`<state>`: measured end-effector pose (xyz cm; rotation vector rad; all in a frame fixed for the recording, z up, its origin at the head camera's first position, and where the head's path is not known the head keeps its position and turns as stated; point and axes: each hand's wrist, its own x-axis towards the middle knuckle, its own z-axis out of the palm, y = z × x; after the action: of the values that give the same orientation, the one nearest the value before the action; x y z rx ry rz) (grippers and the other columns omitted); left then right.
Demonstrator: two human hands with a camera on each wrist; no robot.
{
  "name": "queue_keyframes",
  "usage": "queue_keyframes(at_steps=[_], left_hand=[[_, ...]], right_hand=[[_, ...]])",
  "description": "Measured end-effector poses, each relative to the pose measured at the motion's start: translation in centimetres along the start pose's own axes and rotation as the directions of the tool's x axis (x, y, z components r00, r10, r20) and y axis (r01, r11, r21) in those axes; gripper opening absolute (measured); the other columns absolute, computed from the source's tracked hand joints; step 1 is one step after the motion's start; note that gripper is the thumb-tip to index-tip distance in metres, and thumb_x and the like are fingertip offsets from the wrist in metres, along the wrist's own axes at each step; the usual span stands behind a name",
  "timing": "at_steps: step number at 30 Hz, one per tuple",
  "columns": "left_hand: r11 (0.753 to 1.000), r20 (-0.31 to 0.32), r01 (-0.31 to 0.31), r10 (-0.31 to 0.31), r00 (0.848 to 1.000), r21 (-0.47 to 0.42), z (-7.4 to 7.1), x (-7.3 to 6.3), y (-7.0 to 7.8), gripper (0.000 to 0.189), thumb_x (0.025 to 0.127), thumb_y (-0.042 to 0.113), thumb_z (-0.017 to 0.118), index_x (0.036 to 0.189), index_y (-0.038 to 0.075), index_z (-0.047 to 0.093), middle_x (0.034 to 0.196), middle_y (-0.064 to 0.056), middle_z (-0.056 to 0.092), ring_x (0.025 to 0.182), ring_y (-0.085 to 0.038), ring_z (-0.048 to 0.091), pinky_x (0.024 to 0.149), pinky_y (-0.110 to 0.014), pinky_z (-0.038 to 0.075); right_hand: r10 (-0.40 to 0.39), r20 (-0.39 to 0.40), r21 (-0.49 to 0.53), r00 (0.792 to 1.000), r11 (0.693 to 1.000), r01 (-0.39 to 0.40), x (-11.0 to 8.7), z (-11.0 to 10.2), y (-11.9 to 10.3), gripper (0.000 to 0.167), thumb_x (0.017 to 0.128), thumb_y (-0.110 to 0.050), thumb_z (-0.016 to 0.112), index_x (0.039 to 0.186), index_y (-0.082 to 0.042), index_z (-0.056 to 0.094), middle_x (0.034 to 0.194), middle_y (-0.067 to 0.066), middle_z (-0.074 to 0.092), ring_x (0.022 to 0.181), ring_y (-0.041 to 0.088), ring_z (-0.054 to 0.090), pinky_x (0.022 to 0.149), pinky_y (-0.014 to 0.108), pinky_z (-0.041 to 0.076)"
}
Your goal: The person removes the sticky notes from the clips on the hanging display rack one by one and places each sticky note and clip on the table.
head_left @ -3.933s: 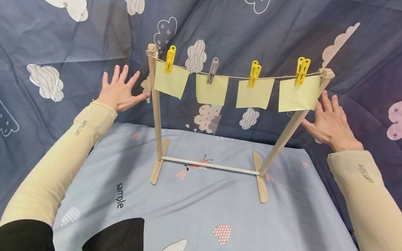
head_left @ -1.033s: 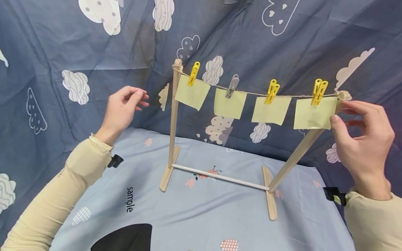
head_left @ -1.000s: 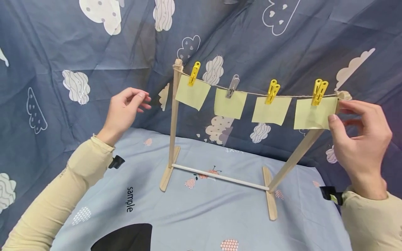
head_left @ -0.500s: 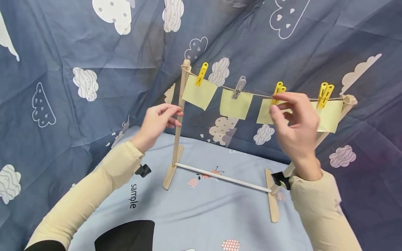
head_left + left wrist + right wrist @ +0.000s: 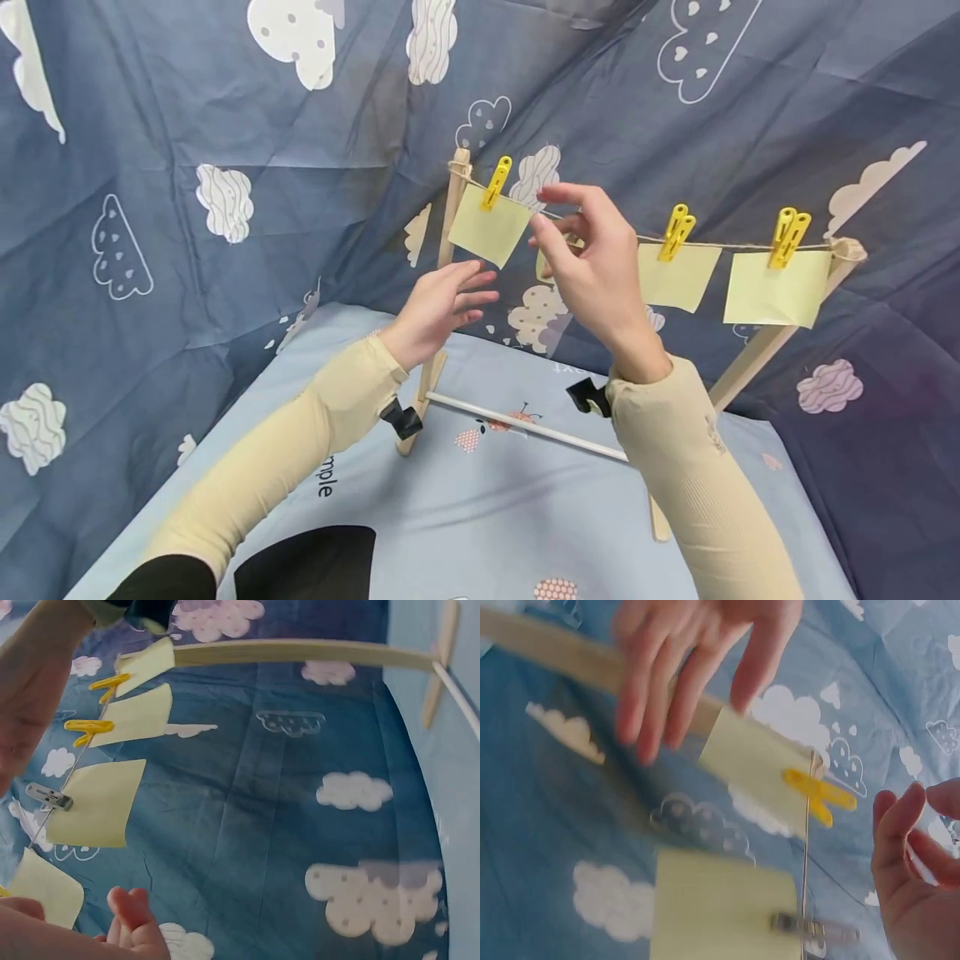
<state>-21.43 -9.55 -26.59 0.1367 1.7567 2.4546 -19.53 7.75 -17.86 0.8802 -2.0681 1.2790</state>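
Observation:
Pale yellow sticky notes hang from a twine line, held by yellow clothespins (image 5: pixel 789 239) and a grey clothespin (image 5: pixel 49 796). My right hand (image 5: pixel 596 267), fingers loosely curved and holding nothing, is raised before the second note from the left, largely covering it in the head view. The grey pin is hidden there, but the right wrist view shows it blurred, apart from the fingers. My left hand (image 5: pixel 442 312) is lower, beside the left wooden post, below the leftmost note (image 5: pixel 491 225) and its yellow clothespin (image 5: pixel 497 183). Its fingers are loosely bent and hold nothing.
The wooden stand has a right post (image 5: pixel 772 342) and a white crossbar (image 5: pixel 525 427) low between its feet. It stands on a light blue printed cloth (image 5: pixel 480 533). Dark blue cloud-patterned fabric (image 5: pixel 300 208) hangs behind. A black shape (image 5: pixel 307 562) lies at the near edge.
My right hand has travelled left along the line from the right post, past the third note. My left hand has come right, to the left post. The notes and pins still hang on the line.

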Motion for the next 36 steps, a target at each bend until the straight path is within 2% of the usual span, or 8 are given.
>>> queue_keyframes(at_steps=[4,8,12,17,23,29,36], left_hand=[[0.985,0.013,-0.029,0.031,0.999,-0.170,0.3,0.6,0.0,0.042,0.101,0.031,0.049,0.135,0.008,0.041,0.137,-0.010,0.054,0.110,-0.018,0.061,0.088,-0.031,0.044],[0.956,0.020,-0.046,0.054,0.998,-0.290,0.6,1.1,0.1,0.037,0.102,0.033,0.047,0.132,0.012,0.042,0.138,-0.008,0.052,0.110,-0.015,0.059,0.088,-0.030,0.042],[0.934,0.036,-0.046,0.062,0.997,-0.355,0.7,1.4,0.0,0.035,0.103,0.032,0.044,0.133,0.014,0.045,0.131,-0.003,0.055,0.107,-0.014,0.057,0.088,-0.029,0.040],[0.926,0.046,-0.046,0.068,0.997,-0.374,0.8,1.5,0.0,0.025,0.103,0.031,0.044,0.124,0.017,0.047,0.115,0.002,0.059,0.102,-0.012,0.056,0.086,-0.027,0.039],[0.917,0.004,-0.074,0.082,0.997,-0.392,0.8,1.8,-0.1,0.014,0.102,0.026,0.047,0.111,0.017,0.052,0.102,0.005,0.064,0.093,-0.011,0.056,0.083,-0.028,0.038],[0.914,-0.027,-0.105,0.103,0.994,-0.393,1.1,2.2,-0.4,0.009,0.101,0.022,0.050,0.098,0.015,0.057,0.093,0.006,0.066,0.088,-0.009,0.059,0.081,-0.028,0.038],[0.913,-0.044,-0.117,0.108,0.993,-0.391,1.1,2.5,-0.6,0.013,0.100,0.020,0.053,0.091,0.014,0.060,0.093,0.006,0.067,0.089,-0.010,0.061,0.082,-0.028,0.038]], right_hand=[[0.144,0.019,0.055,0.989,0.988,-0.145,1.9,1.2,-0.5,0.039,0.095,-0.017,0.060,0.131,-0.004,0.052,0.127,0.006,0.059,0.077,0.007,0.067,0.058,0.023,0.052],[0.263,0.024,0.172,0.965,0.949,-0.263,3.5,2.1,-0.6,0.045,0.094,-0.016,0.061,0.135,-0.003,0.048,0.130,0.010,0.054,0.077,0.008,0.067,0.058,0.022,0.052],[0.346,0.036,0.246,0.938,0.906,-0.344,4.6,2.8,-0.7,0.048,0.093,-0.015,0.062,0.136,-0.002,0.045,0.132,0.012,0.051,0.075,0.012,0.067,0.057,0.022,0.052],[0.396,0.083,0.247,0.915,0.881,-0.404,5.7,3.4,-0.7,0.051,0.092,-0.015,0.064,0.137,-0.001,0.044,0.132,0.014,0.050,0.071,0.011,0.068,0.057,0.022,0.053],[0.436,0.135,0.190,0.890,0.870,-0.455,6.4,3.8,-0.5,0.051,0.093,-0.019,0.063,0.137,-0.002,0.045,0.131,0.013,0.052,0.072,0.010,0.067,0.061,0.021,0.053],[0.455,0.140,0.232,0.879,0.848,-0.476,6.6,3.9,0.1,0.048,0.093,-0.019,0.063,0.134,0.000,0.047,0.118,0.009,0.055,0.069,0.011,0.065,0.059,0.020,0.051],[0.469,0.145,0.267,0.871,0.829,-0.491,7.0,3.9,0.3,0.045,0.091,-0.020,0.067,0.127,0.002,0.053,0.100,0.005,0.060,0.062,0.012,0.064,0.055,0.020,0.049]])
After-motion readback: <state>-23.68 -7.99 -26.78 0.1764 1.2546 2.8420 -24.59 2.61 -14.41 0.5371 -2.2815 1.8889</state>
